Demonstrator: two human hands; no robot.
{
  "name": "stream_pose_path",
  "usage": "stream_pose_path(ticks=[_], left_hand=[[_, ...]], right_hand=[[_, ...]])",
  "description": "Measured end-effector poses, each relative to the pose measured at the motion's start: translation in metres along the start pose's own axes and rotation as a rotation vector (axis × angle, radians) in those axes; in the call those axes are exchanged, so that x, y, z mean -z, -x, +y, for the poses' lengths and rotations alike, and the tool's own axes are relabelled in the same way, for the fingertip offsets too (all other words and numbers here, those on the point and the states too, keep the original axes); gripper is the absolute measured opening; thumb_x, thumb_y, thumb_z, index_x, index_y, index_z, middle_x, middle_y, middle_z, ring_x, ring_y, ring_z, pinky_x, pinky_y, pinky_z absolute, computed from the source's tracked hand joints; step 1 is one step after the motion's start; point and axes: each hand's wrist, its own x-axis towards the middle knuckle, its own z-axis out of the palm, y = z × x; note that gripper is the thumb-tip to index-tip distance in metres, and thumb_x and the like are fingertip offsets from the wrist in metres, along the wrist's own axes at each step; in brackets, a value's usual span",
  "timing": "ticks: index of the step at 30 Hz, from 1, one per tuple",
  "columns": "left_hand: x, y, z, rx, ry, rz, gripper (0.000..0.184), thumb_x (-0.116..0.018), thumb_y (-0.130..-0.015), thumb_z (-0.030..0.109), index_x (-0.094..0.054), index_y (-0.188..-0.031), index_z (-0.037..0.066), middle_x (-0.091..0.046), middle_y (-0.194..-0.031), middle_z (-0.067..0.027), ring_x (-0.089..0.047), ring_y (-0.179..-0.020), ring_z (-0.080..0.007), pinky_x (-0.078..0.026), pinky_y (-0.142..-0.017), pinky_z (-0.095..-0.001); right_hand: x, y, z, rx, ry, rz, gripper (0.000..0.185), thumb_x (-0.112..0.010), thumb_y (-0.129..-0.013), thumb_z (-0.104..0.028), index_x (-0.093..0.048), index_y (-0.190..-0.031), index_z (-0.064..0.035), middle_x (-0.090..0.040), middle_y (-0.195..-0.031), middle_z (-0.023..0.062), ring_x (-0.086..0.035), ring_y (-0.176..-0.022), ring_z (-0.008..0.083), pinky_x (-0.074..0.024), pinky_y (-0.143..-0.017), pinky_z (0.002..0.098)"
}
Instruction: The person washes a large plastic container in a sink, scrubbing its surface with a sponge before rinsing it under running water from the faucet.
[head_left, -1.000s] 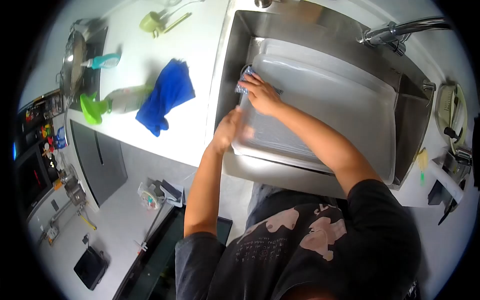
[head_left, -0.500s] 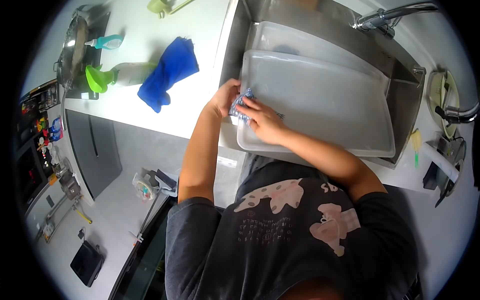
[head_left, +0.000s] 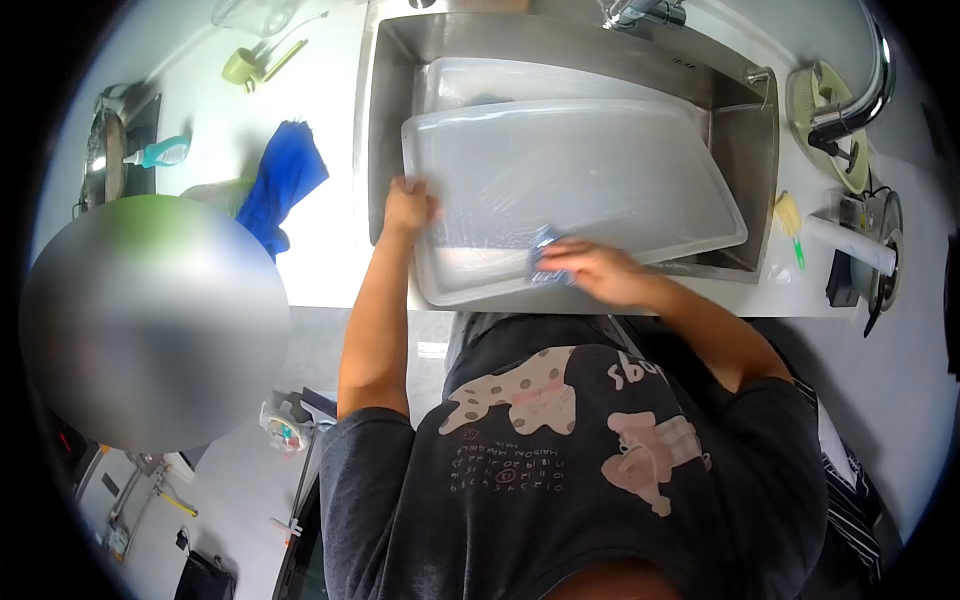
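A large translucent plastic tray [head_left: 570, 170] lies slanted over the sink, its near edge resting along the counter front. My left hand [head_left: 410, 207] is closed around the tray's left rim. Over the near part of the tray, my right hand [head_left: 600, 270] holds a bunched blue-and-white cloth [head_left: 546, 258] against the surface. Faint streaks show on the tray around the cloth. Under its far edge, a second translucent tray [head_left: 560, 80] sits in the sink.
The steel sink [head_left: 392, 130] has a faucet [head_left: 645, 12] behind it. Left on the counter are a blue cloth [head_left: 285, 180], a teal bottle [head_left: 165, 152] and a green scoop [head_left: 240, 68]. A brush [head_left: 790, 220] lies right. A round blur hides the left side.
My right hand has moved the patterned cloth from the tray's left edge rightward along its near side. My left hand stays at the left rim, and the head view has shifted.
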Motion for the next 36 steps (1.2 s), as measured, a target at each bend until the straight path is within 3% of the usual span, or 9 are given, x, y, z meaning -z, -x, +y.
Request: stream_pose_path(ticks=[5,8,11,19,21,25,26,32,36], left_hand=[[0.001,0.013,-0.006,-0.037,-0.045,-0.050,0.036,-0.052,-0.079,0.011,-0.044,-0.110,-0.006,-0.055,-0.065,-0.0082,-0.051,-0.047,-0.0157,-0.043,-0.044,-0.0289],[0.002,0.040,0.003,-0.080,-0.093,-0.067,0.032,-0.049,-0.076,0.006,-0.041,-0.104,-0.007,-0.052,-0.061,-0.0096,-0.051,-0.044,-0.0166,-0.040,-0.038,-0.0296],[0.000,0.028,-0.006,-0.068,-0.217,0.039,0.047,-0.047,-0.085,0.011,-0.027,-0.124,-0.005,-0.053,-0.060,-0.0094,-0.051,-0.042,-0.0167,-0.041,-0.035,-0.0301],[-0.003,0.024,0.004,0.103,-0.269,0.023,0.054,-0.044,-0.088,0.014,-0.019,-0.132,-0.003,-0.051,-0.052,-0.0080,-0.047,-0.037,-0.0163,-0.039,-0.035,-0.0300],[-0.005,0.028,0.010,0.075,-0.317,0.042,0.050,-0.044,-0.088,0.014,-0.022,-0.130,-0.004,-0.050,-0.052,-0.0077,-0.047,-0.037,-0.0163,-0.039,-0.035,-0.0300],[-0.010,0.028,0.003,0.049,-0.255,0.051,0.033,-0.044,-0.088,0.014,-0.034,-0.114,-0.004,-0.047,-0.049,-0.0061,-0.047,-0.036,-0.0162,-0.037,-0.031,-0.0299],[-0.006,0.026,0.003,0.086,-0.294,0.003,0.050,-0.045,-0.087,0.015,-0.023,-0.129,-0.001,-0.046,-0.051,-0.0044,-0.046,-0.038,-0.0147,-0.037,-0.033,-0.0290],[-0.002,0.019,-0.010,-0.007,-0.299,0.071,0.016,-0.048,-0.086,0.018,-0.045,-0.094,0.004,-0.045,-0.052,-0.0025,-0.045,-0.039,-0.0135,-0.036,-0.033,-0.0283],[0.003,0.011,-0.015,0.025,-0.348,0.016,0.027,-0.049,-0.086,0.017,-0.044,-0.108,0.002,-0.048,-0.056,-0.0053,-0.047,-0.039,-0.0144,-0.038,-0.032,-0.0296]], right_hand=[[0.007,0.015,0.054,-0.296,0.335,0.194,0.046,-0.043,-0.080,-0.001,-0.046,-0.124,-0.0100,-0.039,-0.132,0.0152,-0.034,-0.124,0.0284,-0.0279,-0.103,0.0356],[-0.036,-0.055,0.027,0.012,0.382,0.113,0.044,-0.042,-0.082,-0.009,-0.045,-0.126,-0.0103,-0.034,-0.136,0.0143,-0.027,-0.128,0.0299,-0.0200,-0.106,0.0392],[-0.054,-0.116,0.008,0.072,0.351,0.126,0.045,-0.041,-0.082,-0.015,-0.045,-0.126,-0.0154,-0.033,-0.138,0.0107,-0.024,-0.130,0.0291,-0.0197,-0.106,0.0398],[0.092,-0.015,0.214,-0.913,0.599,0.451,0.045,-0.035,-0.086,-0.016,-0.037,-0.131,-0.0123,-0.033,-0.137,0.0120,-0.027,-0.129,0.0269,-0.0226,-0.106,0.0380],[0.091,-0.023,0.221,-0.885,0.557,0.399,0.045,-0.032,-0.089,-0.019,-0.035,-0.133,-0.0106,-0.030,-0.139,0.0113,-0.025,-0.130,0.0259,-0.0234,-0.105,0.0377],[0.001,-0.150,0.152,-0.073,0.436,0.208,0.045,-0.047,-0.077,-0.011,-0.048,-0.122,-0.0136,-0.043,-0.130,0.0094,-0.034,-0.124,0.0250,-0.0307,-0.100,0.0353],[-0.017,-0.179,0.125,-0.025,0.344,0.114,0.048,-0.047,-0.076,-0.010,-0.048,-0.123,-0.0178,-0.041,-0.132,0.0081,-0.034,-0.124,0.0238,-0.0293,-0.101,0.0342],[0.087,-0.121,0.205,-0.407,0.435,0.216,0.045,-0.043,-0.079,-0.012,-0.049,-0.123,-0.0201,-0.040,-0.134,0.0043,-0.036,-0.124,0.0215,-0.0271,-0.103,0.0336],[0.134,-0.005,0.291,-0.685,0.559,0.387,0.046,-0.039,-0.082,-0.016,-0.043,-0.127,-0.0224,-0.034,-0.138,0.0022,-0.031,-0.127,0.0211,-0.0267,-0.104,0.0343]])
